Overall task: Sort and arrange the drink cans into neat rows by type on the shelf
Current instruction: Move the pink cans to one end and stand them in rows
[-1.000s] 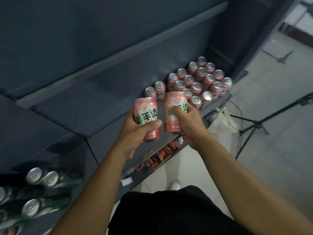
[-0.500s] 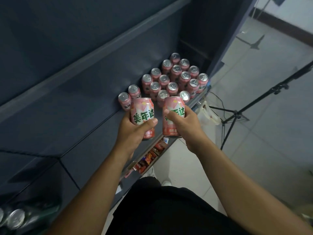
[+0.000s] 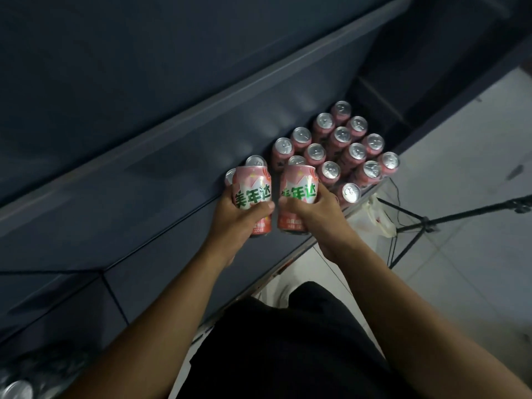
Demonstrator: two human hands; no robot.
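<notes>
Both hands are closed round drink cans: the left hand (image 3: 233, 223) grips one pink can (image 3: 253, 191) and the right hand (image 3: 316, 217) grips a second pink can (image 3: 299, 188). The two stand upright, side by side, above the front edge of the shelf (image 3: 161, 214), just before the pink rows (image 3: 342, 151) near its right end. They are likely full, so weighty and stiff, but smooth-walled and easily dented. A wrap round the middle looks safest.
</notes>
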